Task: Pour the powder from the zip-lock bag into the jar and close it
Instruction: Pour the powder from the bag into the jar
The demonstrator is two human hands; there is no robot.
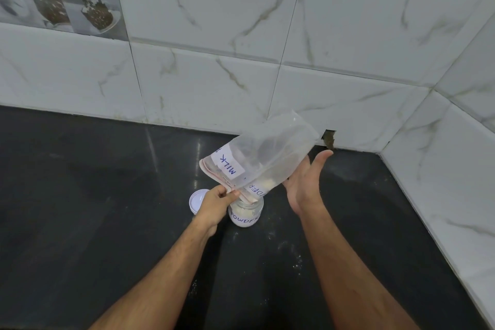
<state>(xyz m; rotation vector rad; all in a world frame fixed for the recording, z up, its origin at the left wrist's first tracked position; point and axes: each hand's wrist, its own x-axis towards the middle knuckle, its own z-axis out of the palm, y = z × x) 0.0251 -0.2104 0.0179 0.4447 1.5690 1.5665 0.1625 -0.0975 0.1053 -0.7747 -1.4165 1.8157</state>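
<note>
Left hand (214, 205) pinches the tilted zip-lock bag (263, 158) over the powder-filled jar (246, 213); right hand (305, 182) spread.

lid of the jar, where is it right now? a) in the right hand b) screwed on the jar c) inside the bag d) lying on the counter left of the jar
d: the white lid lies on the dark counter just left of the open jar, partly behind the left hand.

jar (246, 214) mouth totally hidden behind the zip-lock bag (263, 154), left hand (216, 206) covering part of the lid (197, 199), jar label only reads POWDER, bag label folded after MILK, right hand (304, 182) fingers tucked behind the bag, both forearms cut off at the bottom edge
</note>
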